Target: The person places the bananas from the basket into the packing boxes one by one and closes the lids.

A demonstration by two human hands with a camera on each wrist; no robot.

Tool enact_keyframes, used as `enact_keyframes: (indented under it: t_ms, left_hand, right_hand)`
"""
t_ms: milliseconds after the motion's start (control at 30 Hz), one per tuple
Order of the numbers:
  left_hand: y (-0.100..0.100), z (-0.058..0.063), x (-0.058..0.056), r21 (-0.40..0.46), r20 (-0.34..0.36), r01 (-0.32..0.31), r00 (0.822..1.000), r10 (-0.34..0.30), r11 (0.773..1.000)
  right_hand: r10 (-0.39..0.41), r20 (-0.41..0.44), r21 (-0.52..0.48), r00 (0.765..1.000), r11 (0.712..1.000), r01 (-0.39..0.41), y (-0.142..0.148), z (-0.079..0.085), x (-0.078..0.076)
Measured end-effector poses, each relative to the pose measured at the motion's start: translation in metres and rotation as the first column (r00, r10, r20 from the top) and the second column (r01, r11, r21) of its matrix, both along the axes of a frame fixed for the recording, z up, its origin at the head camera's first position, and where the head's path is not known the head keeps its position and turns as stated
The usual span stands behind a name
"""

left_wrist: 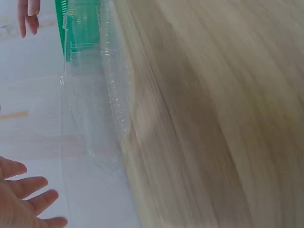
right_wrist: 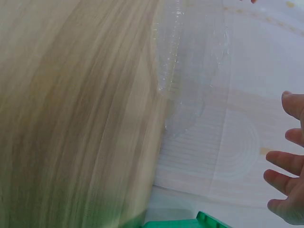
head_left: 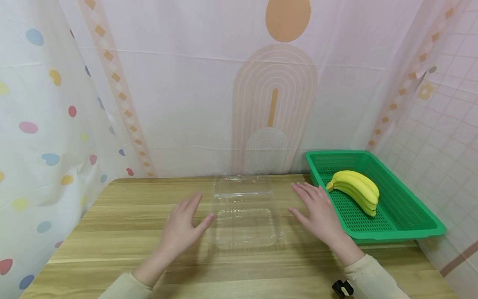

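Note:
A clear plastic clamshell box [head_left: 245, 228] stands on the wooden table with its lid [head_left: 242, 185] raised at the back. To its left my left hand [head_left: 183, 226] is held with fingers spread and nothing in it; the same hand [left_wrist: 26, 197] shows at the lower left of the left wrist view. On the other side my right hand [head_left: 317, 211] has its fingers extended, also holding nothing, between the box and a green basket [head_left: 407, 191]. In the right wrist view the box [right_wrist: 178, 57] is seen from the side, apart from the right hand [right_wrist: 289, 166].
A bunch of yellow bananas [head_left: 354, 187] lies inside the green basket at the right of the table. Behind the wooden table [head_left: 123, 220] hangs a patterned curtain [head_left: 186, 104], with more patterned cloth on both sides. A black strap piece [head_left: 342, 288] is at the right sleeve.

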State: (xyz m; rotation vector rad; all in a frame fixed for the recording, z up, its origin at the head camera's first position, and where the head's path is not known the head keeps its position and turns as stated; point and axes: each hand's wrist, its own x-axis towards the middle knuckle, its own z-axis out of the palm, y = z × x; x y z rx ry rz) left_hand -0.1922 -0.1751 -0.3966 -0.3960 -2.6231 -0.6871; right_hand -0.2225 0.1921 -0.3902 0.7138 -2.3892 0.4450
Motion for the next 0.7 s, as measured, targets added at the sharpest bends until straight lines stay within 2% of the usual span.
enact_keyframes:
  t_ms: [100,233,333,467,600,700]
  left_hand:
    - [0.0002,-0.0012,-0.0013,0.089,0.034,0.006,0.999,-0.009,0.996]
    - [0.0002,-0.0025,-0.0032,0.203,0.081,0.004,0.997,-0.021,0.979]
    - [0.0002,-0.0032,-0.0048,0.298,0.135,-0.009,0.99,-0.033,0.955]
    - [0.0005,-0.0044,-0.0063,0.414,0.223,-0.053,0.974,-0.044,0.909]
    - [0.0006,-0.0064,-0.0081,0.473,0.3,-0.114,0.953,-0.038,0.874]
    - [0.0008,-0.0079,-0.0098,0.49,0.338,-0.144,0.94,-0.035,0.859]
  right_hand:
    - [0.014,-0.043,-0.034,0.999,0.999,-0.016,0.0013,0.0006,-0.0015]
    - [0.023,-0.082,-0.068,0.996,0.997,-0.028,0.0029,0.0013,-0.0023]
    - [0.027,-0.098,-0.087,0.995,0.996,-0.035,0.0039,0.0009,-0.0022]
    - [0.027,-0.107,-0.109,0.994,0.993,-0.038,0.0053,-0.0005,-0.002]
    - [0.026,-0.121,-0.121,0.992,0.992,-0.041,0.0074,-0.0012,-0.0015]
    - [0.027,-0.136,-0.122,0.99,0.992,-0.043,0.0096,0.0006,-0.0003]
